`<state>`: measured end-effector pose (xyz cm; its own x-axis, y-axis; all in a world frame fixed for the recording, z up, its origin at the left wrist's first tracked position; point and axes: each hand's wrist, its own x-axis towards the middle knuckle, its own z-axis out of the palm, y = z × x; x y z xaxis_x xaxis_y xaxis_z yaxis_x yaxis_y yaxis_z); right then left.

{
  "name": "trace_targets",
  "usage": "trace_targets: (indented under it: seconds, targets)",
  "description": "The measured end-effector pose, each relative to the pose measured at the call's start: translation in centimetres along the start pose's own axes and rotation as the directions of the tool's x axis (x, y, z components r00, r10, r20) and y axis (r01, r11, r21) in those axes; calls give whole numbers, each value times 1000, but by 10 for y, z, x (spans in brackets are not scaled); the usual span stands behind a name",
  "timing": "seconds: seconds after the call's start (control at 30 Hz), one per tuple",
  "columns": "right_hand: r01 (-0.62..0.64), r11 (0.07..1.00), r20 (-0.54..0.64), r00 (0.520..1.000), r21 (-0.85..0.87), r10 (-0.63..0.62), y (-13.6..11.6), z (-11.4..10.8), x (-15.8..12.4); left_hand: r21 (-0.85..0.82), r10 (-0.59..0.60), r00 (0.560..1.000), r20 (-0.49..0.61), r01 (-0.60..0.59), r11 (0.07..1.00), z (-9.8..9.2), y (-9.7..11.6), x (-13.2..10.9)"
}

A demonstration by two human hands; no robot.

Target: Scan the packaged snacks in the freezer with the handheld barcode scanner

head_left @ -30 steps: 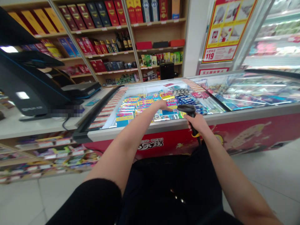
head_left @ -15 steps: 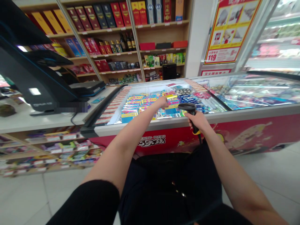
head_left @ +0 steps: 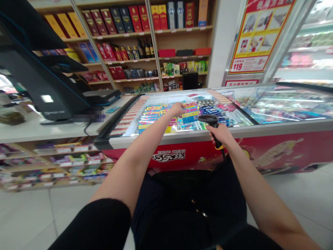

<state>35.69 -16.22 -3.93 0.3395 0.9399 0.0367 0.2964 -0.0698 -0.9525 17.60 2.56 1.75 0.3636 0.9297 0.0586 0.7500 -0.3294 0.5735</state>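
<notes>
My left hand [head_left: 177, 109] reaches into the open chest freezer [head_left: 182, 135] and is closed on a blue and pink ice cream packet [head_left: 190, 114], lifted and tilted above the rows of colourful packets [head_left: 153, 116]. Just in front of the freezer's near rim, my right hand [head_left: 221, 133] is wrapped round the handle of a black barcode scanner [head_left: 209, 121]. The scanner's head sits right beside the lifted packet.
A black checkout terminal [head_left: 41, 83] stands on the white counter [head_left: 39, 130] at left, with snack racks below. Wooden shelves [head_left: 145, 45] of boxes and bottles fill the back wall. Glass freezer lids [head_left: 281, 100] stretch to the right. The floor is pale tile.
My left hand has lifted a blue and pink packet out of the rows in the freezer. The view has shifted slightly; my right hand holds the scanner in much the same place.
</notes>
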Motion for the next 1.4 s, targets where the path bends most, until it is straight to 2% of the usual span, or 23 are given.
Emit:
trace_targets:
  seconds: [0.3,0.73,0.9,1.03,1.2,1.4]
  targets:
    - [-7,1000,-6,1000,-19,7,0,2,1,-31,-47,999,-12,47,998,-9,10,-16]
    - [1,1000,7,1000,-26,-1,-2,3,0,-29,-55,998,-27,54,998,-16,15,-25]
    - [20,999,5,1000,-30,-20,-4,4,-1,-29,-37,999,-18,36,999,-25,14,-32]
    - [34,999,4,999,-12,-34,-7,7,-1,-30,-23,999,49,25,999,-39,4,-42]
    - [47,999,16,999,7,-47,-8,13,-1,66,-38,991,128,30,997,-55,-22,-58]
    - [59,998,25,998,15,-60,-6,19,2,152,-94,988,123,75,986,-71,-46,-79]
